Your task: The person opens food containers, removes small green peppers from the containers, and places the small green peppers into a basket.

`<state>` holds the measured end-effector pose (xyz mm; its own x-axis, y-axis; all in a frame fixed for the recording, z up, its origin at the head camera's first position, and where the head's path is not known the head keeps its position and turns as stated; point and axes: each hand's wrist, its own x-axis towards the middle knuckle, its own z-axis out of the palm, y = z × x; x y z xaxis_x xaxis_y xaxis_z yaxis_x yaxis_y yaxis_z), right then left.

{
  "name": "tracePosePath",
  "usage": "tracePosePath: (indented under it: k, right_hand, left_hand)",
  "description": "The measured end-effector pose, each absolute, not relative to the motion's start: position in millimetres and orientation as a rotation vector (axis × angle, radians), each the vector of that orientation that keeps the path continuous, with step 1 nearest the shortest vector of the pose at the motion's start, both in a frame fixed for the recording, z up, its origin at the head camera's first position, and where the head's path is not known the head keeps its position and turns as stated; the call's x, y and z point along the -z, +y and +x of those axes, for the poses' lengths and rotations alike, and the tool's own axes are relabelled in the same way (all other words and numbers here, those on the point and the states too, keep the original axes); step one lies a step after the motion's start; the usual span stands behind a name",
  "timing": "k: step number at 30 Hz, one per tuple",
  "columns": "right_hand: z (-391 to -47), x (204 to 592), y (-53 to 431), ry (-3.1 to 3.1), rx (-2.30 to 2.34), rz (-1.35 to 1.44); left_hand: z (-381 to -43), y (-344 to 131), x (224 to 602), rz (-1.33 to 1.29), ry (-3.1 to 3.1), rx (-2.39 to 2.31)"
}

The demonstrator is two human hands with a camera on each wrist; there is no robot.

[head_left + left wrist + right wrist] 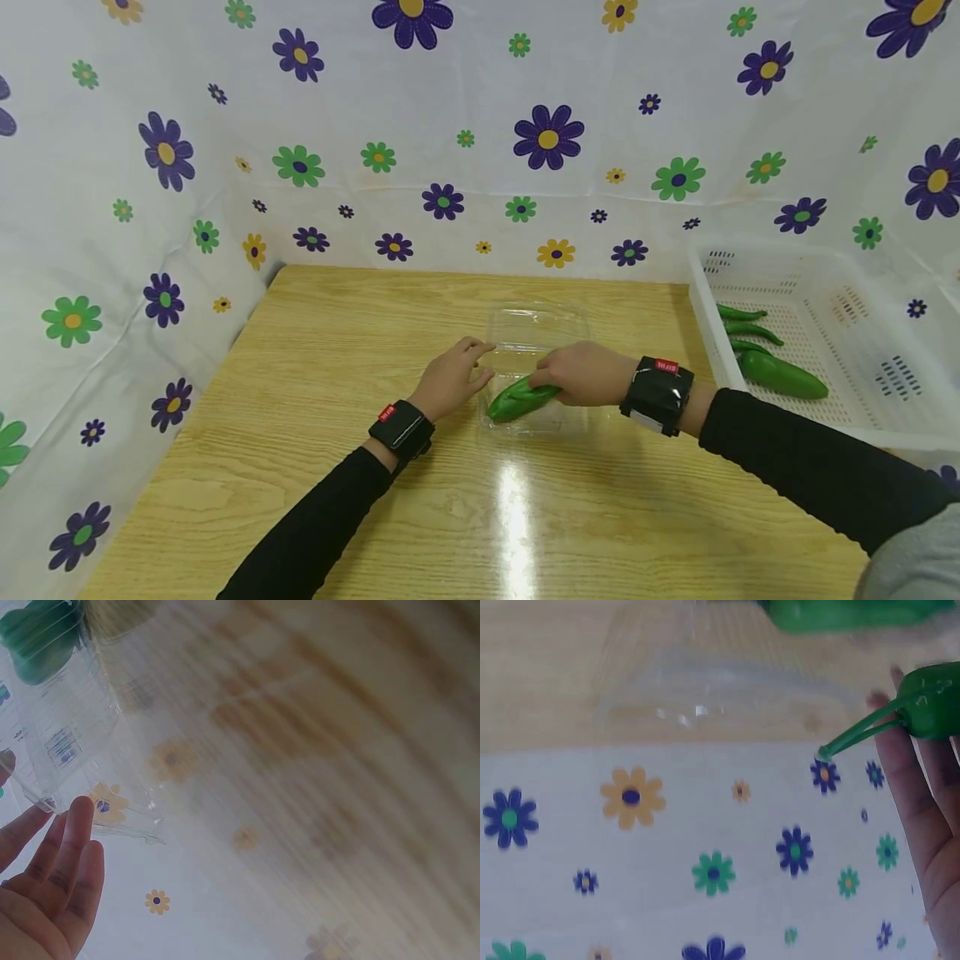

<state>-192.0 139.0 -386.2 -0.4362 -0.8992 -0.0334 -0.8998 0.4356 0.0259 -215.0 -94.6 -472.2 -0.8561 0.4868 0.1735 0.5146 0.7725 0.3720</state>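
A clear plastic clamshell box [534, 429] lies with its lid laid back on the wooden table. Over its tray my right hand [585, 372] grips a green pepper [517, 402] from above. Thin green stems [855, 735] stick out past the fingers in the right wrist view. More green pepper [862, 613] shows at the top edge there. My left hand [450, 379] is at the box's left side, fingers extended, fingertips [81, 806] right at the clear plastic edge. Green also shows through the plastic [45, 727] in the left wrist view.
At the right stands a white perforated basket [712, 325]. In it lie several thin green chillies [753, 333] and a larger green pepper [783, 375]. A flower-print cloth [480, 100] hangs behind the table [337, 333] and along its left side.
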Motion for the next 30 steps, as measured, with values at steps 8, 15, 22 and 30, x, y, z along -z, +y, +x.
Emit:
tracePosePath:
  k: [8, 15, 22, 30]
  right_hand:
    - [-191, 321, 162, 2.787, 0.034, -1.543]
    - [-199, 278, 190, 2.953, 0.038, -1.42]
    - [-204, 249, 239, 3.13, 0.072, -1.167]
    - [-220, 252, 309, 3.236, 0.071, -0.732]
  left_hand:
    - [-216, -96, 471, -0.827, -2.885, 0.653]
    - [-217, -95, 471, -0.827, -2.88, 0.666]
    - [-216, -94, 472, -0.817, -2.889, 0.665]
    - [-215, -94, 470, -0.82, -2.892, 0.646]
